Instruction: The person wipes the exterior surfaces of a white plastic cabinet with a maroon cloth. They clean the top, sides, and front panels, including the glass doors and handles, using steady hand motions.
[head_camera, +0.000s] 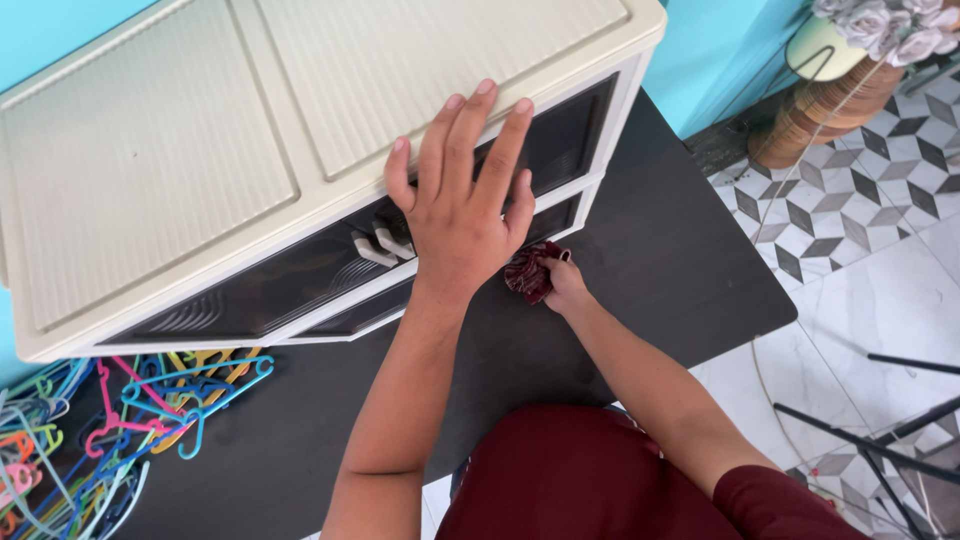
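Head view: left hand (462, 205) spread flat on cream drawer cabinet's (180, 150) front edge, bracing it; right hand (565, 285) clenched on dark red cloth (528, 272) low against drawer front, over black mat (660, 260).

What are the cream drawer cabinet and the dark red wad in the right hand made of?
Cream ribbed drawer cabinet: looks like moulded plastic, matte, with smoky translucent drawer fronts. Dark red crumpled wad in the right hand: probably soft cloth, going by its folds.
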